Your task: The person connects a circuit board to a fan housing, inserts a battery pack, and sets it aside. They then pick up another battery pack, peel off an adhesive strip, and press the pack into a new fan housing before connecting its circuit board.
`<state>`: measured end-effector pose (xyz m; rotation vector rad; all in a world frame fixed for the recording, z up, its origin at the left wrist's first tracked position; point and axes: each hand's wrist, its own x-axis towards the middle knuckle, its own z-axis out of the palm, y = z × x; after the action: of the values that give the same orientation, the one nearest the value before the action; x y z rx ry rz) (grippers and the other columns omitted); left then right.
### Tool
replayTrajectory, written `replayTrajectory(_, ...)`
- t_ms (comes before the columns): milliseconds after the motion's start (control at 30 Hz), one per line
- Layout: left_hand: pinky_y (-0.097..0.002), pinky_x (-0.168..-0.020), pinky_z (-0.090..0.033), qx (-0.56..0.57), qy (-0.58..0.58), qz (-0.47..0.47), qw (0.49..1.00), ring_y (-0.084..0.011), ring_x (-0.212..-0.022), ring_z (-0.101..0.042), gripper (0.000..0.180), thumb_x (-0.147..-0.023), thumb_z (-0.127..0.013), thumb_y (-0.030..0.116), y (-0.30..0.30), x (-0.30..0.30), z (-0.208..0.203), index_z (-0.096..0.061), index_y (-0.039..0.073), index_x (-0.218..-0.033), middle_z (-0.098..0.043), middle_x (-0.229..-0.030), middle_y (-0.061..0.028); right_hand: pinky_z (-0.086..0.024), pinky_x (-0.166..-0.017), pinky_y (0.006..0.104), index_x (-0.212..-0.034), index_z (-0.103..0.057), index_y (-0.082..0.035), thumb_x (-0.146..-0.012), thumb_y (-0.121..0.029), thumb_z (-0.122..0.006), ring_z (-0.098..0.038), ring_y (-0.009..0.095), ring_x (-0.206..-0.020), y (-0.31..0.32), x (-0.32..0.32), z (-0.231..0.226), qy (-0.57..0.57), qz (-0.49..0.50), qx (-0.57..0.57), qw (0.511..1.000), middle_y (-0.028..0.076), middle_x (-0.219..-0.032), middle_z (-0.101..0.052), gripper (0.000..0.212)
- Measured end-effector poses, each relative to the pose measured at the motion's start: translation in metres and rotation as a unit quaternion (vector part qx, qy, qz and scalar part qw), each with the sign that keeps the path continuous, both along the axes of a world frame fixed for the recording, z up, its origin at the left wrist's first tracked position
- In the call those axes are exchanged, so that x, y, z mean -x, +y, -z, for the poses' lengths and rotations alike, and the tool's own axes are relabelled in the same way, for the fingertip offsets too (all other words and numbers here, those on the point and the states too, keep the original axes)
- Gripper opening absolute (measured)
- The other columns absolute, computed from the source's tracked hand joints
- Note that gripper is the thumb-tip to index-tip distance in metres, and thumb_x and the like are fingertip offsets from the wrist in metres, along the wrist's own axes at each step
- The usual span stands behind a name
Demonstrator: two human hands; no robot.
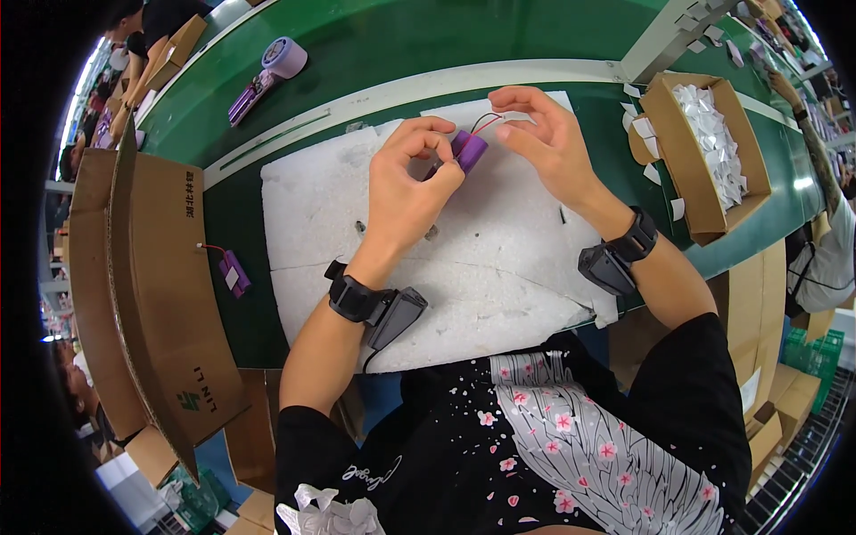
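Note:
My left hand (412,178) is closed around a purple battery pack (469,153), thumb and fingers gripping its near left side. The pack is tilted above a white foam sheet (481,299). From its far end a red and a black wire (482,125) curve up toward my right hand (546,147). There the thumb and index finger pinch the wires' end near a small pale connector, partly hidden by the fingers. Each of my wrists wears a black strapped device.
An open cardboard box (675,134) of white paper pieces stands right, with loose pieces beside it. Another wired purple battery pack (234,273) lies left, beside a large cardboard box (165,294). Beyond the pale rail (428,86) lies a lilac round-headed object (284,58). Other people work at both sides.

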<state>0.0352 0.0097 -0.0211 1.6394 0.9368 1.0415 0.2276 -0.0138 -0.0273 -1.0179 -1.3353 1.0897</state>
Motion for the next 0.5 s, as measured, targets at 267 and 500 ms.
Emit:
replayTrajectory(267, -0.0282, -0.079, -0.04, -0.008, 0.013, -0.001, 1.0, -0.0175, -0.09, -0.055, 0.008, -0.066, -0.061, 0.008, 0.0005, 0.0005, 0.0007, -0.057, 0.002, -0.069, -0.062, -0.103, -0.0085, -0.041, -0.092, 0.0297, -0.112, -0.054, 0.002, -0.082, -0.008, -0.059, -0.048, 0.016, -0.109, 0.0016, 0.0006, 0.0014, -0.012, -0.009, 0.002, 1.0, 0.008, -0.116, -0.053, 0.032)
replayTrajectory(500, -0.0283, -0.079, -0.04, -0.002, 0.004, 0.009, 1.0, -0.0175, -0.091, -0.055, 0.007, -0.067, -0.061, 0.008, 0.0003, 0.0025, 0.0011, -0.057, 0.003, -0.07, -0.062, -0.103, -0.0084, -0.043, -0.089, 0.028, -0.112, -0.054, 0.003, -0.08, -0.001, -0.055, -0.049, 0.015, -0.107, 0.0007, 0.0018, 0.0026, -0.02, -0.024, 0.002, 1.0, 0.008, -0.115, -0.053, 0.032)
